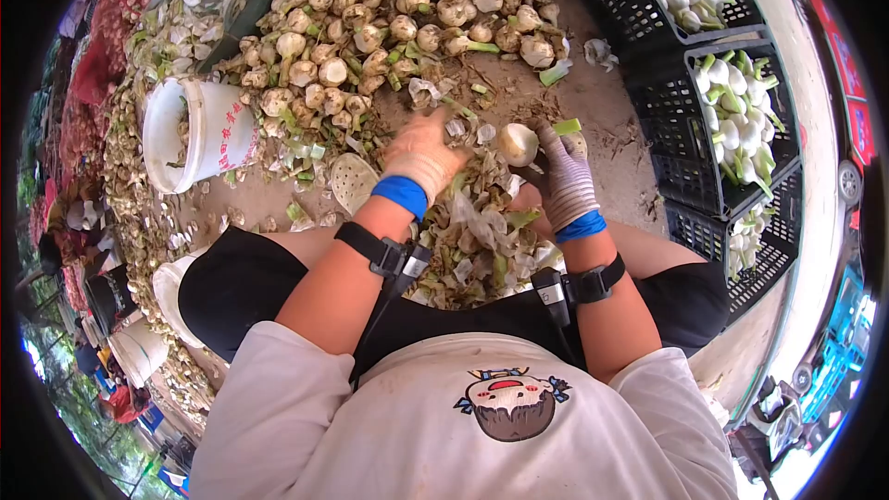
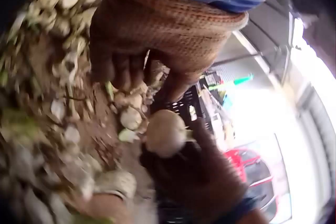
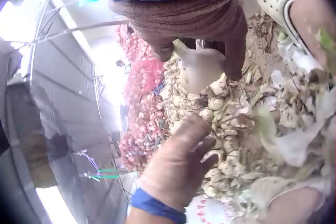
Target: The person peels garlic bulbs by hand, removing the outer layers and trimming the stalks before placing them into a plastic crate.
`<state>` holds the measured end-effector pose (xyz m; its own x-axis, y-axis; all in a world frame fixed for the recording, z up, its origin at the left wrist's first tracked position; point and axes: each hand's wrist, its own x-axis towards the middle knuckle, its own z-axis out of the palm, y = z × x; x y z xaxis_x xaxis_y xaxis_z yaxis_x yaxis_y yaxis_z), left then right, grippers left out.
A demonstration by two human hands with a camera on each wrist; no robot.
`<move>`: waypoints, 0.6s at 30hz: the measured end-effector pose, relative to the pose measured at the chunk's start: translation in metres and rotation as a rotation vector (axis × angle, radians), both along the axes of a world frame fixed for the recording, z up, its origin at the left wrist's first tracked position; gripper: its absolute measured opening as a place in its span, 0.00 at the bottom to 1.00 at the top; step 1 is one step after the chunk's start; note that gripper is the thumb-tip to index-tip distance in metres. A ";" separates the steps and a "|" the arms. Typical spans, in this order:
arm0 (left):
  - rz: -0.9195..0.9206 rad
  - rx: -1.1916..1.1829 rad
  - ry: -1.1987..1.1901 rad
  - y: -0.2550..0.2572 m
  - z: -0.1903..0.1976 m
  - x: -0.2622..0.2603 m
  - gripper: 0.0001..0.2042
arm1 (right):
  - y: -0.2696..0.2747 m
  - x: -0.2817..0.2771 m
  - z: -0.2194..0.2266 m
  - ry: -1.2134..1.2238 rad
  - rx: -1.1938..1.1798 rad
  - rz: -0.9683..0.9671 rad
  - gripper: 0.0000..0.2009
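Observation:
My gloved right hand (image 1: 567, 176) grips a pale, peeled garlic bulb (image 1: 518, 143) between thumb and fingers. A cut green stem (image 1: 567, 127) shows by its fingertips. From the right wrist, the held bulb (image 3: 202, 70) looks smooth and whitish. My gloved left hand (image 1: 426, 150) is to the left of it, over loose garlic skins, its fingers spread a little. No bulb shows between the left fingers (image 2: 122, 69). Papery peelings and leaf scraps (image 1: 477, 241) heap up between the legs, below both hands.
Unpeeled garlic bulbs (image 1: 370, 32) form a big pile ahead. On the right, black crates (image 1: 653, 111) hold trimmed white garlic with green stems. A white bucket with red writing (image 1: 218, 130) tips over at the left. A pale holed clog (image 1: 353, 182) is near the left wrist.

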<state>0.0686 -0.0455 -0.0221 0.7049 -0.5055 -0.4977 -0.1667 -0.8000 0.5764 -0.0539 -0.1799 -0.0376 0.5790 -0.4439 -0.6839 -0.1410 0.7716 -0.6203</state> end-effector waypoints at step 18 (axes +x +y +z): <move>0.243 -0.491 0.728 -0.009 0.026 -0.025 0.17 | 0.006 -0.004 0.025 0.054 -0.604 0.155 0.18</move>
<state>0.0436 -0.0542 0.0040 0.4158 -0.6567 -0.6292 0.5128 -0.4021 0.7585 -0.0582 -0.1737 -0.0130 0.6392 -0.6750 -0.3684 -0.2662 0.2553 -0.9295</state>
